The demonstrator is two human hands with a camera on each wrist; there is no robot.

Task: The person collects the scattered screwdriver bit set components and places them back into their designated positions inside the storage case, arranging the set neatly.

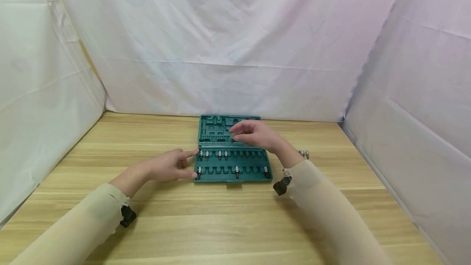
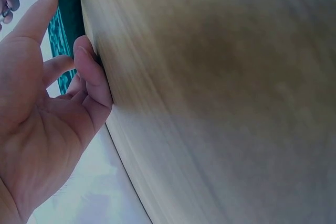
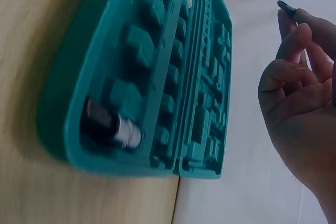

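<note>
A green tool case (image 1: pixel 254 162) lies spread flat on the wooden table, its lid half at the back. Several bit sockets with silver bases and dark tips sit in its two rows, one of them (image 3: pixel 113 124) in a corner slot. My right hand (image 1: pixel 257 135) hovers over the lid half. Between thumb and fingertips it pinches a small bit socket (image 3: pixel 286 8), its dark tip sticking out. At the case's left side, my left hand (image 1: pixel 167 167) has its index finger extended to the edge and its thumb at the front left corner; the other fingers are bent beneath.
Several loose bit sockets (image 1: pixel 307 154) stand on the table right of the case, partly behind my right forearm. White sheets (image 1: pixel 220 52) hang behind the table and along both sides. Each wrist carries a small black camera (image 1: pixel 127 216).
</note>
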